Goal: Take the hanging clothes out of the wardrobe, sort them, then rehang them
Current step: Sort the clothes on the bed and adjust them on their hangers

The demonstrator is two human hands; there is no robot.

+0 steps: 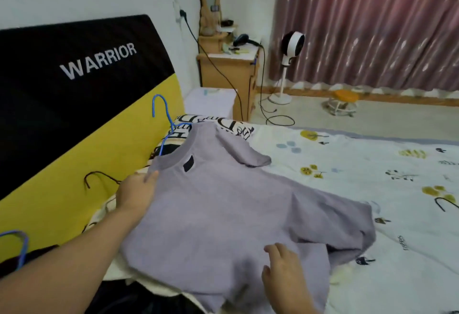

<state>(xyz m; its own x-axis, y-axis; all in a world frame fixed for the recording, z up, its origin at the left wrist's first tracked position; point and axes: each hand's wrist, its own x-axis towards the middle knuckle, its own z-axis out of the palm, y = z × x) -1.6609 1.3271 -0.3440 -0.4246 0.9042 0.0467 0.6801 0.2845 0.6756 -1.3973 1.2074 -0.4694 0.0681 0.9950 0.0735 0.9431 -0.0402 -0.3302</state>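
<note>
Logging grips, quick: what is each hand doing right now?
Left hand: grips the grey T-shirt at its shoulder.
Right hand: open, fingers resting on the shirt.

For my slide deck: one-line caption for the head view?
Left hand and right hand on a lilac short-sleeved T-shirt on a blue wire hanger, over the patterned bedsheet.

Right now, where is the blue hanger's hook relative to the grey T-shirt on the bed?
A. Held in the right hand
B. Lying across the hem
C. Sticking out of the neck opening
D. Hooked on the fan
C: the blue hanger rises from the collar of the grey T-shirt, toward the headboard.
</note>
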